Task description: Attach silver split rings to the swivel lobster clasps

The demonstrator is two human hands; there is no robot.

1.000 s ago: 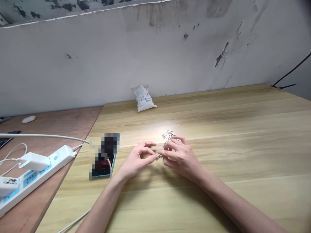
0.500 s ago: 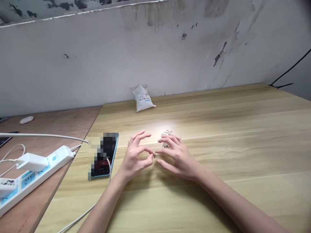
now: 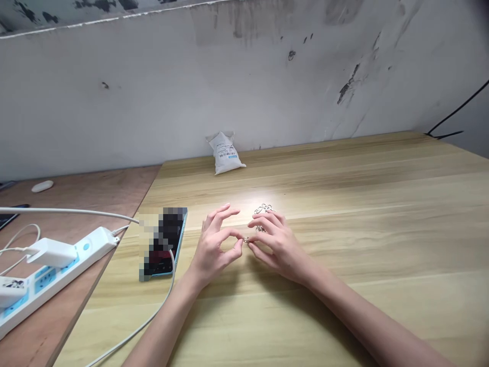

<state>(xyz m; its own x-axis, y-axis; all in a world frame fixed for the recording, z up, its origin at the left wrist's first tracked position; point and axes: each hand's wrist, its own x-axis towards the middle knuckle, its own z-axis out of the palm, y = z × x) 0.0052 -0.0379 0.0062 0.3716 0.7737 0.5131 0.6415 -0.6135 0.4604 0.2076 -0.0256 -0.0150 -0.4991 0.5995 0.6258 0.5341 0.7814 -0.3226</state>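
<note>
- Right hand [image 3: 275, 245] has brought its thumb up to its forefinger, pinching the right end of the small metal rings [image 3: 246, 240].
- Those rings sit directly between both hands, equally near; their long axis is too small to tell.
- Left hand [image 3: 217, 245] pinches their left end.
- More rings [image 3: 263, 208] lie farther off on the worktop [image 3: 355, 214], partly behind the right fingers.

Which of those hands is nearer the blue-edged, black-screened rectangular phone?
Left. The left hand is beside the phone, on its right; the right hand is farther right, past the left hand.
</note>
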